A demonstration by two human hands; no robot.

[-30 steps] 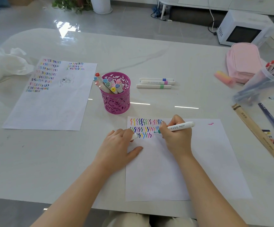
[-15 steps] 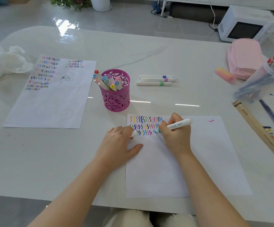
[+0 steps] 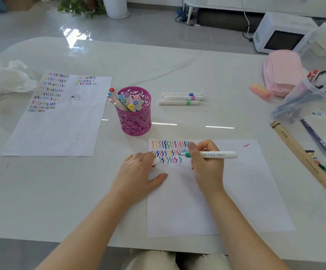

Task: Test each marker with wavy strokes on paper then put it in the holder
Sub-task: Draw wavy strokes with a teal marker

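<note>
Item: teal marker (image 3: 214, 154), pinched in my right grip (image 3: 207, 168). Its tip had lifted off the paper (image 3: 236, 191), leaving a fresh teal wave (image 3: 180, 159) just left. Cap (image 3: 157, 161) was clamped in my left grip (image 3: 138, 176). Holder (image 3: 136, 121) stood ahead-left. Test judged done; capping due.

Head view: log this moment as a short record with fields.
right hand: grips a teal-tipped marker, tip at the wavy strokes
left hand: rests on the paper's left edge, holding the cap
paper: three stroke rows at its top left
holder: pink, upright, capped markers inside
loose markers: three, lying behind the paper
</note>
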